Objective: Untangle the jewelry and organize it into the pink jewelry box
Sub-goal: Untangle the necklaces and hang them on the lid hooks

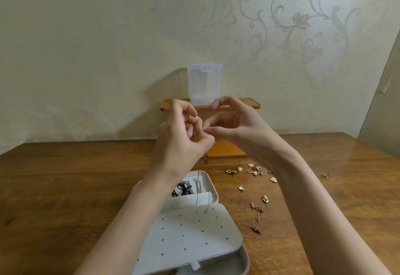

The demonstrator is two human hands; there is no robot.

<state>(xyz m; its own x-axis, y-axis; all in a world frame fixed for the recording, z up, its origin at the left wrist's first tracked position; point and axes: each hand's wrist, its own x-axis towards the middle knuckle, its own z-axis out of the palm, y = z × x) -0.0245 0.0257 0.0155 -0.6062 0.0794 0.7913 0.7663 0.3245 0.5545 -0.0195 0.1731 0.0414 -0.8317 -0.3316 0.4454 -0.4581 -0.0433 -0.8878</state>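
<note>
Patterned wall [108, 36] across the upper frame. Wooden tabletop [65, 188] filling the lower half. Orange stand [238, 103] at centre against the wall, clear plastic container [204, 84] upright on its top shelf. Pink jewelry box [213, 190] open at lower centre; white perforated flap [194, 231] lying over its near half, black cord and chains heaped in the far compartment. Both hands raised together at centre frame, in front of the stand: left hand [184, 136] and right hand [236, 123] each pinching the same thin silver chain [198, 190] between fingertips, remaining fingers curled; chain hanging down into the box, lower end resting on the flap. Rose-gold necklace [255, 216] in a loose tangle right of the box. Scattered earrings [253, 170] beyond it, right of centre. Single gold piece [325, 175] well apart at the right edge.
</note>
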